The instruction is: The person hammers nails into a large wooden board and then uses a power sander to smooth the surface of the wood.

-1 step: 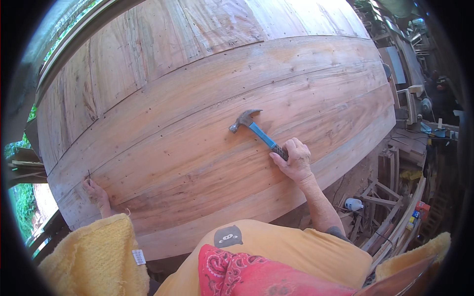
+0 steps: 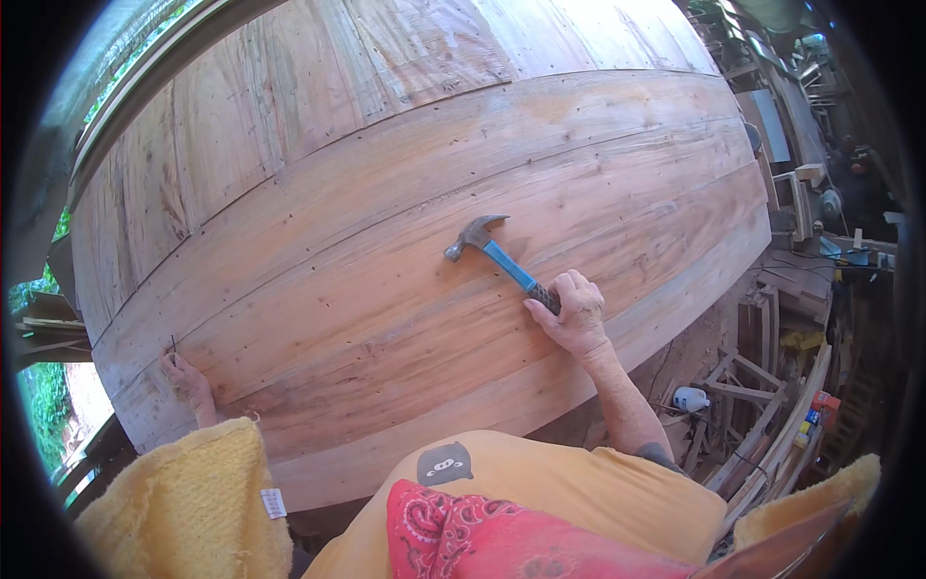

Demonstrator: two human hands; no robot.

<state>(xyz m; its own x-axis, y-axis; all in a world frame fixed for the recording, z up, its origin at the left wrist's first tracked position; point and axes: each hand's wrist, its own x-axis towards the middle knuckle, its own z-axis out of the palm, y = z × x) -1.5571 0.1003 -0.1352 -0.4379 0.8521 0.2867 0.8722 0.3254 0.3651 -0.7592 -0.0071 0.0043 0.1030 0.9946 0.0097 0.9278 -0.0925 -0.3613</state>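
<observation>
Curvy wooden planking (image 2: 627, 198) takes up most of the frame. Blue-handled claw hammer (image 2: 506, 262) is smack in the middle over it, the person's right hand (image 2: 577, 317) wrapped round its dark grip. Down at lower left, the left hand (image 2: 189, 382) looks to be pinching a thin dark nail (image 2: 174, 343). Yellow towel-ish cloth (image 2: 193, 502) just below that, then scrap lumber (image 2: 779, 432) and a white jug (image 2: 691, 399) at lower right.

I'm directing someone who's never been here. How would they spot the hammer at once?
Find the broad, curved wooden planking that fills most of the view. Right of its middle, the person's right hand grips the dark end of the hammer, which points up and left. Its bright blue handle and grey claw head stand out against the brown planking.
</observation>
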